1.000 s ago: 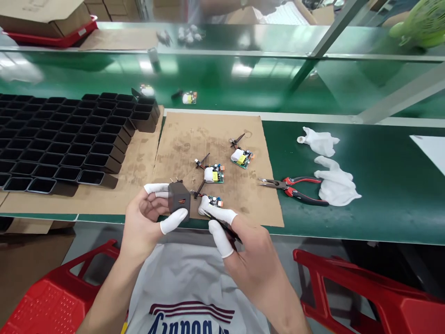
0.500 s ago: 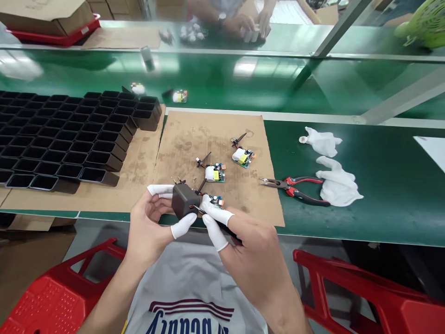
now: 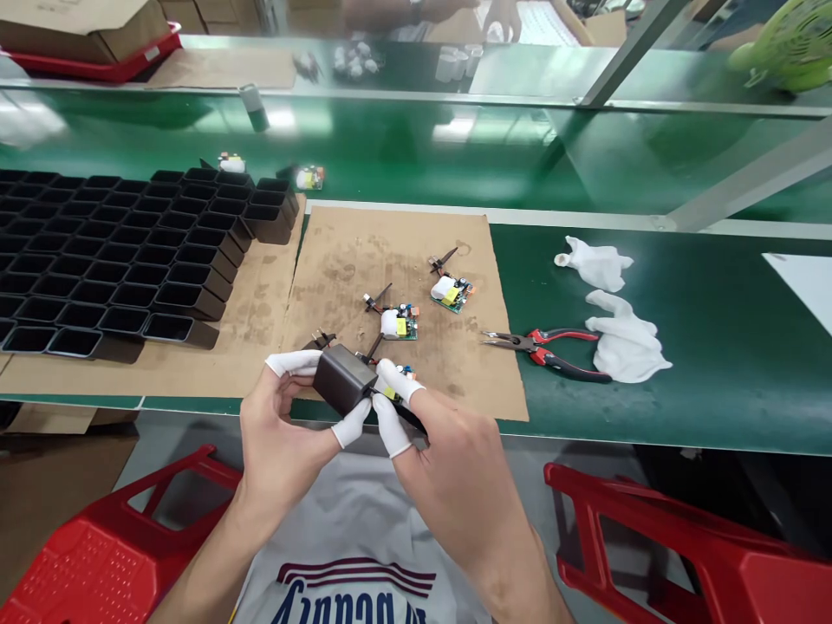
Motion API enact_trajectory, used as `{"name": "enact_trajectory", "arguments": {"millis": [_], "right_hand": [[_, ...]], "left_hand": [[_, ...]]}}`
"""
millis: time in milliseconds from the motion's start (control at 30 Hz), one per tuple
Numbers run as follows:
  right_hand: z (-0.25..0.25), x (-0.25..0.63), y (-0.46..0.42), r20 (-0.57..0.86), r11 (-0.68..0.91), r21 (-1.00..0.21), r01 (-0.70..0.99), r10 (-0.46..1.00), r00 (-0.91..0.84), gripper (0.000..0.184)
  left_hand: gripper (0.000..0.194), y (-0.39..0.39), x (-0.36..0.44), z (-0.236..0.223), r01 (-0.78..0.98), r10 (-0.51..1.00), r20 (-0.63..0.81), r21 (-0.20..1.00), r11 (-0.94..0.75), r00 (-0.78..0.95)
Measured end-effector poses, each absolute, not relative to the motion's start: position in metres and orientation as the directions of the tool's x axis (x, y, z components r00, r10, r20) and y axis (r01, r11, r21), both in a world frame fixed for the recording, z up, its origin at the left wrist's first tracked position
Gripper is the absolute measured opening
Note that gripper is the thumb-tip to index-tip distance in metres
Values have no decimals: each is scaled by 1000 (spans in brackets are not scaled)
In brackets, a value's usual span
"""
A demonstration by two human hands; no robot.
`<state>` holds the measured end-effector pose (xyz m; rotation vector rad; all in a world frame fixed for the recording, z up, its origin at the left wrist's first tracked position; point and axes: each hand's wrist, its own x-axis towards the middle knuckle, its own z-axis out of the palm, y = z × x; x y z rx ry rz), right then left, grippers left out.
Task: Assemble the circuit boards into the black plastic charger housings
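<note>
My left hand (image 3: 286,416), with white finger cots, grips a black charger housing (image 3: 343,378) whose prongs point left. My right hand (image 3: 448,455) pinches dark tweezers (image 3: 406,414), their tip at the housing's open right end, where a bit of circuit board shows. Two more circuit boards with wires lie on the brown cardboard (image 3: 403,260): one in the middle (image 3: 398,322), one farther right (image 3: 450,291).
Rows of empty black housings (image 3: 123,260) fill the left of the bench. Red-handled pliers (image 3: 552,348) and white gloves (image 3: 620,338) lie on the green mat at right. Red plastic stools (image 3: 682,546) flank my lap. A person's hands work behind the conveyor (image 3: 494,13).
My hands have come together: the tweezers' tip moved left to the housing's opening, and the housing has tilted so its prongs point left. Parts on the conveyor drifted left.
</note>
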<state>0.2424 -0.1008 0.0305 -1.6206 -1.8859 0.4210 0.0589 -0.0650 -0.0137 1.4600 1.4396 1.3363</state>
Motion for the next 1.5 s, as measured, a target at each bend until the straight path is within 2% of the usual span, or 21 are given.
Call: {"name": "enact_trajectory", "arguments": {"millis": [133,267,367,467,600,700,800,900,967,1000,1067,1133,1167,1233,1267,1400,1500], "right_hand": [[27,239,-100,221,216,-635,742,971,-93,32],[21,234,-100,236,204,-666,718,970,-56,36],[22,240,-104,238,197,-682,704,970,-41,33],[20,260,-108,300,208,-691,692,954,13,27],[-8,299,-98,412,120,-536,836,901,135,27],[-37,319,-82,440,78,-390,918,891,112,33],[-51,323,-76,520,108,-343,933,849,93,31],[-44,313,-80,600,182,-363,914,796,80,23],[-36,302,-84,563,236,-428,872,825,54,24],[-33,296,-86,527,256,-463,849,849,32,26],[-30,284,-87,468,279,-497,822,884,-16,28],[-29,275,-85,448,298,-492,818,892,-56,28],[-29,271,-84,449,308,-488,817,891,-68,27],[-26,265,-79,454,328,-491,807,887,-85,27],[-23,262,-76,454,338,-497,799,886,-92,26],[-1,241,-54,396,385,-573,724,903,-167,28],[16,217,-26,338,420,-627,656,905,-257,41]], "left_hand": [[47,-67,57,-15,302,965,212,940,-159,-153],[52,-63,56,-13,245,972,150,964,-102,-183],[59,-53,53,-11,98,989,-22,995,37,-144],[68,-42,47,-10,-71,975,-207,977,202,-75],[74,-33,42,-12,-197,949,-313,932,303,-23],[75,-32,44,-14,-247,940,-342,910,333,9],[74,-34,45,-15,-252,942,-334,910,329,26],[67,-34,44,-16,-118,977,-205,973,197,-52],[58,-32,42,-18,156,980,44,988,-14,-192],[53,-31,40,-21,338,948,206,934,-116,-244],[37,-28,35,-27,645,853,471,728,-231,-225],[19,-26,31,-34,760,811,574,575,-303,-111],[14,-26,29,-37,755,813,579,559,-341,-61],[16,-26,25,-41,690,840,542,617,-378,-25],[24,-26,24,-42,641,862,505,677,-362,-47],[68,-24,18,-45,326,966,219,931,-165,-136],[70,-18,14,-44,222,996,66,974,-51,-60]]}}
